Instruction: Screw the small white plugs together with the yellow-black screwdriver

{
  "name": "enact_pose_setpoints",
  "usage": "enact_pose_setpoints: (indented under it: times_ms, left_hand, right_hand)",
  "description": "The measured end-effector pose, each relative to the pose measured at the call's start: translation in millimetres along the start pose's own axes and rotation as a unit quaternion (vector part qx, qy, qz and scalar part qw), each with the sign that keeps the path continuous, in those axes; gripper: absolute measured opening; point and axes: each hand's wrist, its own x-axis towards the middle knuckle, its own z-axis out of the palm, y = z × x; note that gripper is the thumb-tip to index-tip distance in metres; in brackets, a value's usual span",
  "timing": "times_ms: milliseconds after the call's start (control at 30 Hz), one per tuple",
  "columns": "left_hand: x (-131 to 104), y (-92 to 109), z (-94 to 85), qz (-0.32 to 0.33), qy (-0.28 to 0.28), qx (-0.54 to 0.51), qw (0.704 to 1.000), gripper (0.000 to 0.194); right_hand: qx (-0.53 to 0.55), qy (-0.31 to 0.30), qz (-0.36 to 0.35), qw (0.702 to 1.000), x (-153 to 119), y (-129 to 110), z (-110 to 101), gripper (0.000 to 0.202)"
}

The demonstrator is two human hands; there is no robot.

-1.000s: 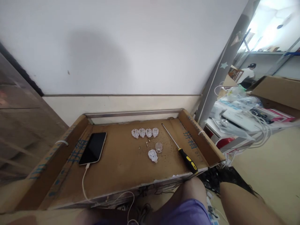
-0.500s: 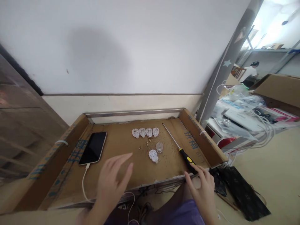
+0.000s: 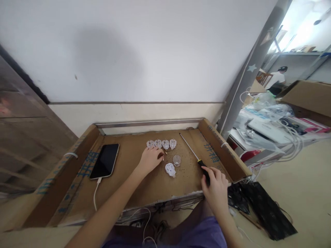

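I'm holding the screwdriver [image 3: 198, 160] w/ my R hand [image 3: 216, 186] at the near R side of the tabletop [image 3: 126, 144]; the R fingers are curling round the black handle, thumb on the L side. The shaft is running diagonally away from me, tip pointing far & L.

My L hand [image 3: 151, 159] is hovering low over the middle, palm down, just on the near side of four clear plug pieces [image 3: 165, 144] that are standing in a row, pins up. L fingers are bending down w/ a narrow gap to the thumb, beside some small metal bits [image 3: 166, 151]; can't tell if they're pinching one or touching the plugs, since the hand's blocking it.

R of the L hand, a white socket piece [image 3: 170, 169] w/ holes is lying near a round clear piece [image 3: 177, 160], the clear one slightly farther off.

Over on the L, a phone [image 3: 104, 161] is lying screen up, dark, w/ a white cable [image 3: 94, 196] running toward me. Cardboard walls [image 3: 222, 151] are flanking both sides. Far R bkgd, a co-worker [image 3: 275, 79] in a white top is sitting, back partly turned.
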Motion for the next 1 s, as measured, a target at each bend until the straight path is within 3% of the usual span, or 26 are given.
enact_pose_setpoints:
  times_ms: [133,267,467,667,867,1000]
  left_hand:
    - [0,-3,4.0,0.029,-0.002,-0.005,1.0,0.013]
    - [-1,-5,5.9,0.058,0.001,-0.017,0.998,0.011]
    - [-2,-6,3.5,0.076,0.023,-0.041,0.996,0.011]
    - [-8,-9,8.4,0.072,0.044,-0.022,0.996,0.011]
    - [-7,-12,7.0,0.068,0.064,-0.055,0.994,0.011]
    - [4,-10,4.0,0.017,0.149,-0.146,0.978,0.011]
  right_hand:
    - [0.011,-0.062,-0.022,0.998,18,-44,16,0.031]
    - [0.016,-0.109,-0.015,0.994,38,-62,46,0.038]
    - [0.11,-0.142,-0.017,0.984,49,-55,65,0.03]
    - [0.262,-0.159,0.009,0.952,63,-51,77,0.03]
    - [0.398,-0.193,0.042,0.896,72,-46,84,0.034]
    - [0.467,-0.238,0.084,0.847,82,-44,98,0.032]
